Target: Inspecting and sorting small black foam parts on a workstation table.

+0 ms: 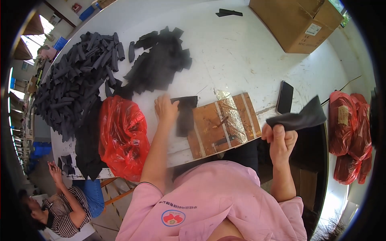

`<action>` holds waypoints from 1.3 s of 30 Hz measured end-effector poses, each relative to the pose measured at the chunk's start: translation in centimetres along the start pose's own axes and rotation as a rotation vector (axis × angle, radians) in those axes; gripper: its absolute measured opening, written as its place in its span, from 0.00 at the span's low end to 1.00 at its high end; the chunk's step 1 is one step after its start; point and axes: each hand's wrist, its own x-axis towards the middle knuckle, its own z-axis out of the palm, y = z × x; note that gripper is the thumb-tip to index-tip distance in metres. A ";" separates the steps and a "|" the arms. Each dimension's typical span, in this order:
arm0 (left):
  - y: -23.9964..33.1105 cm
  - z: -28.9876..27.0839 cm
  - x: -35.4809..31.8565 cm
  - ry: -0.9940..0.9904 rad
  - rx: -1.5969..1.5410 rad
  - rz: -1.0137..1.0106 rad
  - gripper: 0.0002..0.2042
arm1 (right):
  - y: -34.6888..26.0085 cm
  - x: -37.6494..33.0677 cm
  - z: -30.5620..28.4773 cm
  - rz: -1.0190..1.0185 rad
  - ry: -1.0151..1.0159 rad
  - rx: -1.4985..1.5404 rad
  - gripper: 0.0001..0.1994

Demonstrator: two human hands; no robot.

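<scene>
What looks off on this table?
The wooden board: its surface is stained, and shiny wrinkled tape sticks out past its far edge. Also, some black pieces lie near the carton, apart from the black piles.

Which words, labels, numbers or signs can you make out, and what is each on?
Pink shirt: a row of dark characters and an oval emblem; wording not copied.
Cardboard box: white label, too small to read; dark print below, not copied.
Red bag, far right: tan patch, any print unreadable.
Black piece in the right hand: no print visible.
</scene>
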 end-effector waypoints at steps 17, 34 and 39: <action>10.6 -10.1 -12.7 -0.652 -1.393 -0.389 0.04 | 5.2 -7.4 -0.1 0.778 -0.422 0.341 0.34; 11.9 -8.8 -14.3 -0.729 -1.536 -0.294 0.11 | 4.8 -6.7 2.8 0.768 0.075 0.796 0.09; 12.4 -9.1 -14.0 -0.747 -1.425 -0.329 0.07 | 5.9 -7.2 2.4 0.798 0.010 0.796 0.11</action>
